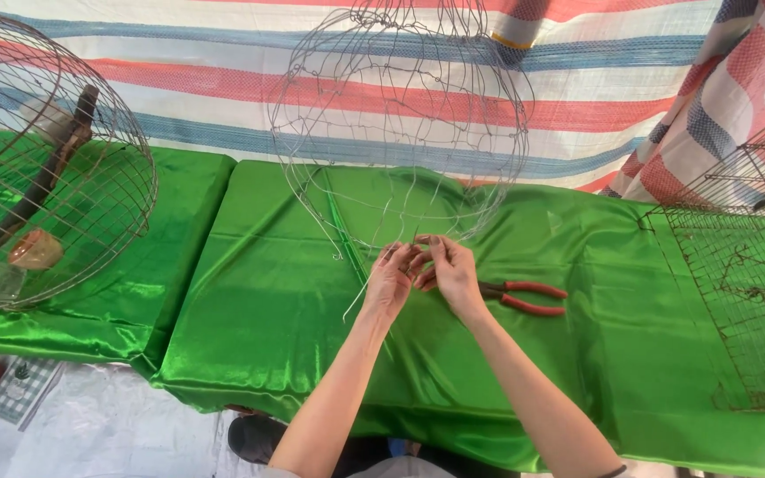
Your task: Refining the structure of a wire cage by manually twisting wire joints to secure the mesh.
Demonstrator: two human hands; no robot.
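Observation:
A half-made wire cage frame (400, 115) hangs over a table draped in shiny green cloth (258, 292). My left hand (391, 279) and my right hand (449, 270) meet at its lower edge, fingers pinched on thin wire strands. A loose wire end (358, 296) trails down to the left from my left hand. Red-handled pliers (524, 296) lie on the cloth just right of my right hand, untouched.
A round wire cage (46, 159) with a wooden stick and a clear bottle inside sits at the left. A rusty square wire cage (745, 292) stands at the right. A striped tarp (577, 80) hangs behind. A dark shoe (254, 438) shows below the table edge.

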